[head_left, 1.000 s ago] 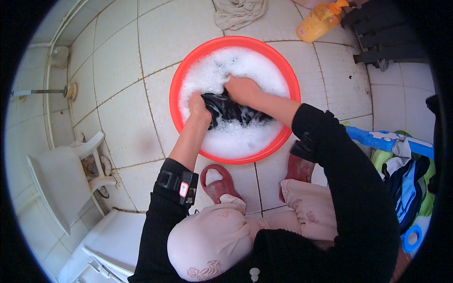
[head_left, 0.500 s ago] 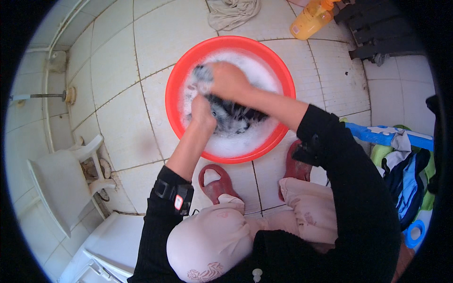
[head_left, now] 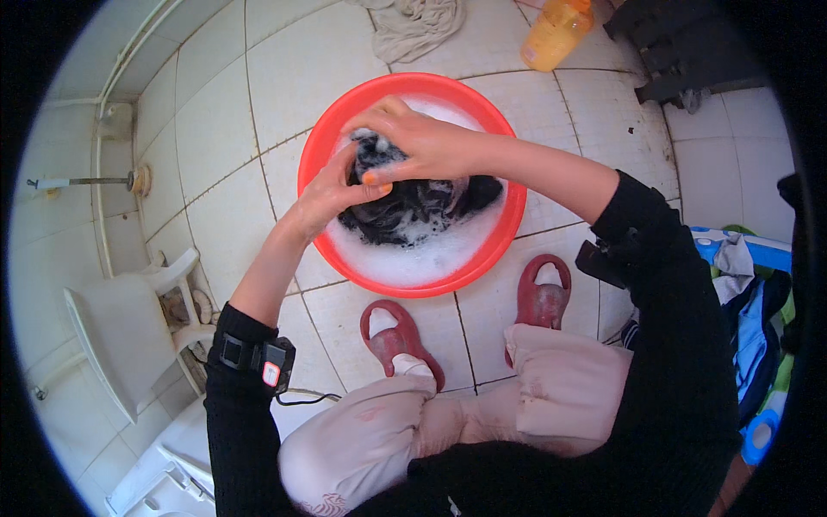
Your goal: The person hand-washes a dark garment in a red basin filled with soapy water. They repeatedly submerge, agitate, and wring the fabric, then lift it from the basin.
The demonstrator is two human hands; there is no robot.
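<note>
A red round basin stands on the floor in front of me, filled with white suds. In it lies a dark, wet garment streaked with foam; its exact kind is hard to tell. My left hand is closed on a bunched part of this cloth at the basin's left side. From the right, my right hand curls over the same bunch, fingers at its far side and thumb toward my left hand. Foam clings to the cloth between them.
Beyond the basin lie a beige rag and an orange pump bottle. On the left is a white plastic chair. Blue-trimmed storage with clothes stands at right. My maroon slippers are just this side of the basin.
My hands have spread apart and now cup the bunched cloth from both sides, where they were blurred and close together. More of the dark garment shows above the suds.
</note>
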